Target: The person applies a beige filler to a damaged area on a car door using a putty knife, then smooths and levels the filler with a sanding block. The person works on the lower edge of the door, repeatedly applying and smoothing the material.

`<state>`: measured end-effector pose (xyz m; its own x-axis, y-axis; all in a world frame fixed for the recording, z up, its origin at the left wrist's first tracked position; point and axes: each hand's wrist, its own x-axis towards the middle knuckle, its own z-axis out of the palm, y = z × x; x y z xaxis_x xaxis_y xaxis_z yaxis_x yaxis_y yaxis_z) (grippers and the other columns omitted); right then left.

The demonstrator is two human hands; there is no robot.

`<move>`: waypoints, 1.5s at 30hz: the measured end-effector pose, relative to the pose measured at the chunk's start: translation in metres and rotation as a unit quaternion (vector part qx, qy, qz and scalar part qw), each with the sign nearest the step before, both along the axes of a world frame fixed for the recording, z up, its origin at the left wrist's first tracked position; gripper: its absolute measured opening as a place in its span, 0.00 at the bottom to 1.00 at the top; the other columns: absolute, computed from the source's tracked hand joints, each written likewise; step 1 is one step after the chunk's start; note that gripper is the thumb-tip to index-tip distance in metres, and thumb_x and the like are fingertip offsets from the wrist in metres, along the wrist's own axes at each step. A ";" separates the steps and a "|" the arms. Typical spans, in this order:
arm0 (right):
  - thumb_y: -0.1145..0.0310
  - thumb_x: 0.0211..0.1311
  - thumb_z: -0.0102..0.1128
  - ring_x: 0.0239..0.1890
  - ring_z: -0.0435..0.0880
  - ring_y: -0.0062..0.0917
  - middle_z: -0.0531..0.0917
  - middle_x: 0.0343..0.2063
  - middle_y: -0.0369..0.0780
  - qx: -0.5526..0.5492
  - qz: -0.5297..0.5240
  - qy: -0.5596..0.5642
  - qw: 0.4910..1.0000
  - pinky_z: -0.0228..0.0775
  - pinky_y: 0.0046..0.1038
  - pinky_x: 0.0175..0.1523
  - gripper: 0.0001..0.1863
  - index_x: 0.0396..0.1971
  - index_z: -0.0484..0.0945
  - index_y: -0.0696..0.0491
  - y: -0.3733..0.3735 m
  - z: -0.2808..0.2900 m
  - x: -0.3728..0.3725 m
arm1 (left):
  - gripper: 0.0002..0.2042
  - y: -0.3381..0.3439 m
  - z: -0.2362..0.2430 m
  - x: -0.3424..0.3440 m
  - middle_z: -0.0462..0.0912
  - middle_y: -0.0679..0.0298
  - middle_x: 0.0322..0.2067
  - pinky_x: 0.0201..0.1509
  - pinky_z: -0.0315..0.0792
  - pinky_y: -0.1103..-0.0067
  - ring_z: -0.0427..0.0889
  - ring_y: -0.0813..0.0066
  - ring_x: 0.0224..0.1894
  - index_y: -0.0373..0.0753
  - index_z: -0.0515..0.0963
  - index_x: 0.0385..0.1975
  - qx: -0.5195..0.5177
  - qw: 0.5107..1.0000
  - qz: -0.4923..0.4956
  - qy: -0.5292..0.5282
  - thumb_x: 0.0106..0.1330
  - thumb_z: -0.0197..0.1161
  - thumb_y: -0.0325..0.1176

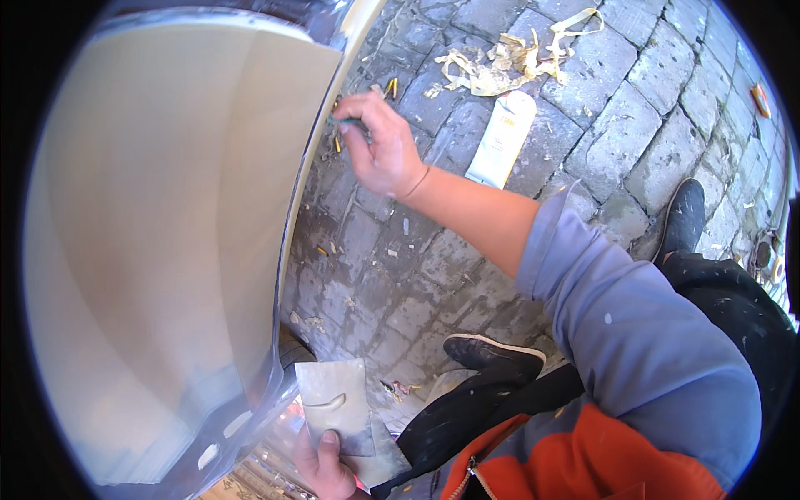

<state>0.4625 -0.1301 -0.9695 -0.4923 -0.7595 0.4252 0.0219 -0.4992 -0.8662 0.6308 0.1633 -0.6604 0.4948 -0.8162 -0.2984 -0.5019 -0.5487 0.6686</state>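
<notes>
My left hand (323, 467), at the bottom of the picture, is closed around two thin grey metal plates. A smear of pale paste lies on the upper plate (333, 396), under which the lower plate (385, 458) sticks out to the right. My right hand (383, 150) reaches up to the edge of a large beige vehicle panel (158, 208). Its fingers are pinched, and a small teal bit shows between them; most of whatever they hold is hidden. The panel's surface has lighter and darker bands, with bluish film along its lower edge.
Grey paving stones (367, 275) cover the ground. A white tube-shaped pack (502, 140) lies beyond my right forearm, near crumpled yellowish tape (508, 62). A small orange object (759, 101) is at the far right. My dark shoes (492, 352) and legs stand at the lower right.
</notes>
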 end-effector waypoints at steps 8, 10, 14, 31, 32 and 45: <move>0.88 0.59 0.58 0.48 0.81 0.45 0.82 0.44 0.47 0.006 0.061 -0.034 0.998 0.75 0.39 0.54 0.15 0.44 0.77 0.57 0.049 0.005 0.090 | 0.20 0.016 0.015 0.007 0.85 0.52 0.53 0.65 0.71 0.71 0.82 0.68 0.54 0.25 0.77 0.60 -0.024 0.999 0.020 0.015 0.69 0.58 0.26; 0.88 0.58 0.58 0.47 0.80 0.46 0.81 0.44 0.48 0.009 0.076 -0.044 0.996 0.74 0.40 0.54 0.15 0.43 0.77 0.57 0.060 0.005 0.106 | 0.21 0.019 0.015 0.013 0.85 0.51 0.54 0.66 0.71 0.70 0.82 0.67 0.54 0.25 0.76 0.61 -0.030 0.999 0.017 0.005 0.69 0.58 0.26; 0.89 0.57 0.59 0.48 0.80 0.46 0.81 0.45 0.47 0.021 0.101 -0.051 0.993 0.74 0.40 0.55 0.16 0.43 0.77 0.57 0.080 0.004 0.135 | 0.22 0.024 0.014 0.023 0.84 0.49 0.55 0.67 0.70 0.69 0.82 0.65 0.56 0.24 0.75 0.62 -0.063 0.997 0.012 0.034 0.69 0.58 0.26; 0.89 0.54 0.59 0.50 0.78 0.47 0.80 0.47 0.46 0.048 0.233 -0.085 0.968 0.73 0.42 0.57 0.20 0.46 0.75 0.55 0.166 0.012 0.263 | 0.22 0.063 0.013 0.052 0.85 0.49 0.52 0.66 0.72 0.69 0.83 0.65 0.54 0.25 0.76 0.60 -0.105 0.989 0.107 -0.003 0.68 0.60 0.27; 0.89 0.55 0.59 0.50 0.79 0.48 0.80 0.46 0.47 0.047 0.239 -0.081 0.967 0.74 0.41 0.58 0.19 0.46 0.75 0.55 0.166 0.013 0.262 | 0.22 0.063 0.012 0.053 0.85 0.49 0.52 0.65 0.72 0.69 0.83 0.65 0.53 0.25 0.76 0.60 -0.113 0.988 0.107 -0.003 0.68 0.60 0.28; 0.74 0.68 0.67 0.39 0.83 0.17 0.87 0.40 0.39 0.299 0.119 -0.300 0.898 0.78 0.24 0.47 0.14 0.51 0.80 0.61 0.037 -0.016 0.010 | 0.20 0.023 0.002 0.034 0.87 0.56 0.48 0.62 0.72 0.74 0.83 0.71 0.50 0.25 0.79 0.59 0.008 0.997 0.079 0.025 0.69 0.58 0.26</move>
<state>0.4726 -0.0930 -0.9860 -0.2892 -0.8780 -0.3815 0.6188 0.1327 -0.7743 0.6648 0.1864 -0.6589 0.6007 -0.7248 -0.3375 -0.3755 -0.6284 0.6812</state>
